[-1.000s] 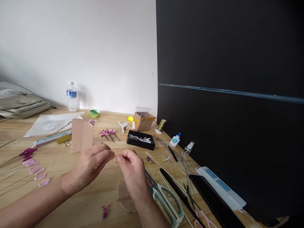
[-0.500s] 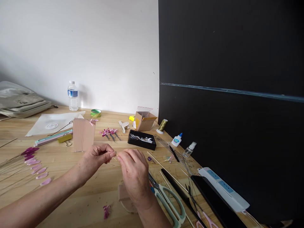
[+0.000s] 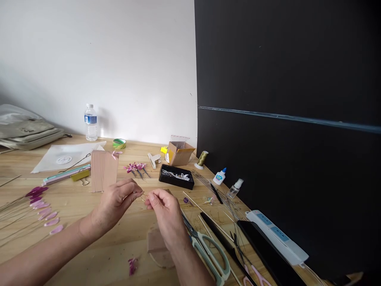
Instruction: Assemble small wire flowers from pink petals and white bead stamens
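Note:
Over the middle of the table, my left hand [image 3: 116,204] and my right hand [image 3: 166,210] meet, with fingers closed in a pinch. A thin gold wire-like piece [image 3: 145,195] runs between the fingertips; its ends are hidden and its exact form is too small to make out. Behind my left hand stands a pinkish block [image 3: 104,171] with a pale pink petal on its top edge. Several pink flowers [image 3: 137,167] with dark stems lie beyond my hands. Partly hidden by my right wrist is a second pinkish block [image 3: 156,241].
Pink petals on wires [image 3: 51,215] fan out at left. Large scissors [image 3: 212,256], a black comb [image 3: 218,234] and sticks crowd the right. A black tray [image 3: 171,183], cardboard box [image 3: 179,155], glue bottle [image 3: 219,176], spray bottle [image 3: 235,188] and power strip [image 3: 278,236] stand farther along.
My right hand has turned so that its thumb and fingertips show more, still pinching the gold piece. My left hand has shifted slightly left. The view has moved a little.

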{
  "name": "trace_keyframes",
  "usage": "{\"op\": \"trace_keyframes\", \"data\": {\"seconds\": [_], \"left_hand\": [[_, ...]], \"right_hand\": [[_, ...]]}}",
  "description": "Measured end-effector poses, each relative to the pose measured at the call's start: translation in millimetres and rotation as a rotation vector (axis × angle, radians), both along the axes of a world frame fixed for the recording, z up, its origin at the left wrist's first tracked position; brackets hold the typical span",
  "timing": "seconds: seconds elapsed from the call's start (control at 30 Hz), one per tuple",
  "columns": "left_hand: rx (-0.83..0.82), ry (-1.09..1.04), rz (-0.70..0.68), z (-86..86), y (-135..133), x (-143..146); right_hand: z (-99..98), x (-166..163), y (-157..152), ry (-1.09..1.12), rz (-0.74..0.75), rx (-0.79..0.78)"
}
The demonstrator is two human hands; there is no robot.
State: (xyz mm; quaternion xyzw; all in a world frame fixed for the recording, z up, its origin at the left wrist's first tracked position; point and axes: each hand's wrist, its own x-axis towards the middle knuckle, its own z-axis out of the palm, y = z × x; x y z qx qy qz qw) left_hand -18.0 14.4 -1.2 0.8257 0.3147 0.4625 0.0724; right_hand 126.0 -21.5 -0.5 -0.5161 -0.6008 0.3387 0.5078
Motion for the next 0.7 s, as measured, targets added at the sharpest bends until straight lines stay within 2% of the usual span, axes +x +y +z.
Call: {"op": "trace_keyframes", "data": {"seconds": [0.17, 0.4, 0.53, 0.7], "left_hand": [[-0.212, -0.087, -0.051, -4.0, 4, 2], [-0.700, -0.330, -0.142, 2.0, 0, 8], [-0.774, -0.445, -0.136, -1.1, -2, 9], [-0.792, -0.581, -0.200, -5.6, -4, 11]], "right_hand": [[0.6, 2, 0, -0.141, -0.084, 0.173], [-2.9, 3, 4, 0.058, 0.015, 0.024], [-3.4, 1, 3, 0.286, 0.112, -0.044], [-5.6, -7, 2, 0.607, 0.231, -0.105]]}}
